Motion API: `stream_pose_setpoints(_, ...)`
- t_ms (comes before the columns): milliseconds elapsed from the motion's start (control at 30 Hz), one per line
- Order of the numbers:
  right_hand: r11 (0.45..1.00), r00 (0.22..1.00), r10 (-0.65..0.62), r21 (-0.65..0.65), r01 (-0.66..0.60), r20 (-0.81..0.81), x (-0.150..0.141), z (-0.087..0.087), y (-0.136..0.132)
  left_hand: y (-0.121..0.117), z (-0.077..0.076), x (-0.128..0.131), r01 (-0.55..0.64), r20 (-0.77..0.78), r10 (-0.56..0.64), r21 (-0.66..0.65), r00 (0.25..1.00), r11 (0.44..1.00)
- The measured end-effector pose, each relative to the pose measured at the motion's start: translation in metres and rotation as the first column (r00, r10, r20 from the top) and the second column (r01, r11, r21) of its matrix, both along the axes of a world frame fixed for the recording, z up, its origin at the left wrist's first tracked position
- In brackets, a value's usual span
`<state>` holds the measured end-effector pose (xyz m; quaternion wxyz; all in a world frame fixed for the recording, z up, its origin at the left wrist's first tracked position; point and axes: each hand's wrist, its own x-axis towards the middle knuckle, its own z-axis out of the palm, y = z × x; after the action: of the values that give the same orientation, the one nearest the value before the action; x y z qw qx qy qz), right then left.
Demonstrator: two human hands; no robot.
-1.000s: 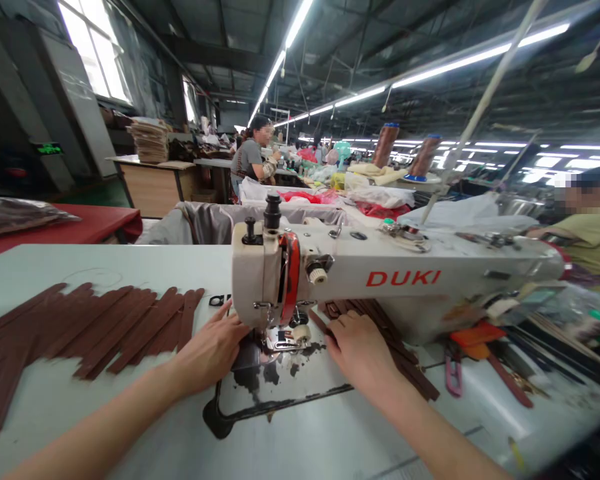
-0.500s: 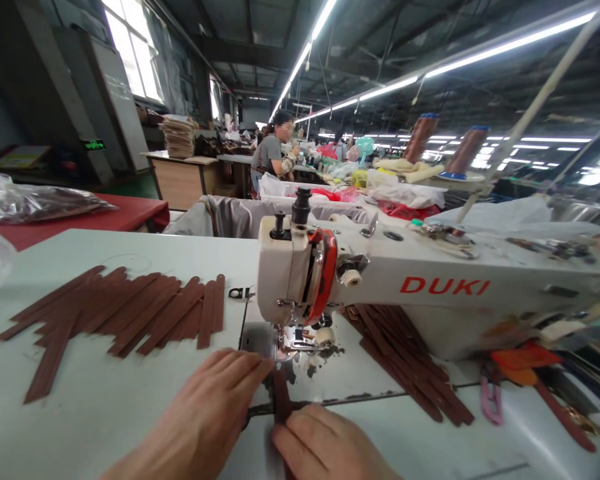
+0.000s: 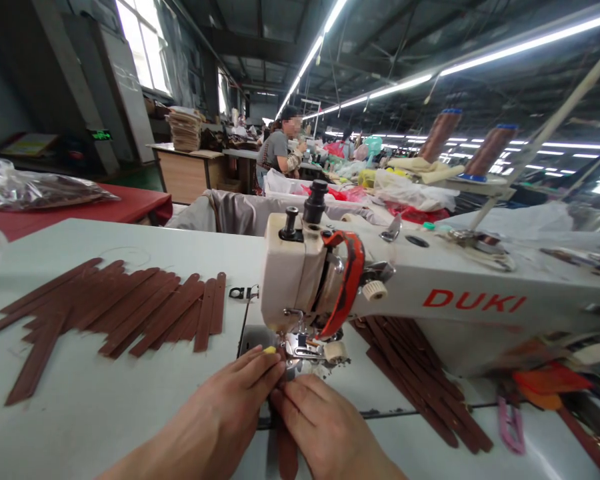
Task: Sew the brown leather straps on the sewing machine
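A brown leather-like strap [image 3: 287,448] lies lengthwise under my hands, its far end at the presser foot [image 3: 303,348] of a sewing machine [image 3: 300,267]. My left hand [image 3: 230,407] has its fingers together, pressed on the strap's far part beside the foot. A small yellow bit [image 3: 269,350] shows at its fingertips; I cannot tell what it is. Close by on the right, my right hand [image 3: 325,417] grips the strap's edge with bent fingers, and the rounded near end sticks out below it. The fingers partly cover the strap.
Several brown straps [image 3: 140,307] lie fanned out on the table at left. Another pile of straps [image 3: 415,373] is under the machine arm. Pink thread snips [image 3: 510,423] and an orange piece [image 3: 550,387] lie at right. Thread cones [image 3: 443,137] stand behind; a person [image 3: 277,153] sits farther back.
My right hand has moved forward along the strap, up close to the foot and my left hand. More of the strap's near end now shows. The view has shifted slightly left.
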<state>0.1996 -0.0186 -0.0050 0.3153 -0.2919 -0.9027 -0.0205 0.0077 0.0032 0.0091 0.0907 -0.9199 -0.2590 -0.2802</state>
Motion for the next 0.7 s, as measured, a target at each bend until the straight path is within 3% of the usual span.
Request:
stream_pose_setpoints(167, 0.999, 0.999, -0.035, -0.025, 0.035, -0.007, 0.000, -0.003, 0.003, 0.004, -0.008, -0.001, -0.043, 0.066, 0.044, -0.015, 0.997, 0.999)
stream_pose_setpoints(367, 0.984, 0.993, -0.115, -0.139, 0.113, -0.010, 0.001, -0.009, 0.005, 0.004, -0.011, -0.003, -0.002, 0.116, 0.014, -0.103, 0.993, 0.995)
stream_pose_setpoints(533, 0.995, 0.998, -0.065, -0.074, 0.063, -0.025, 0.002, -0.008, 0.006, 0.006, -0.018, -0.001, 0.017, 0.140, -0.002, -0.108, 0.990, 0.994)
stream_pose_setpoints(700, 0.996, 0.998, -0.059, -0.063, 0.057, -0.028, 0.003, -0.014, 0.007, 0.007, -0.014, 0.000, 0.014, 0.162, 0.012, -0.158, 0.987, 0.987)
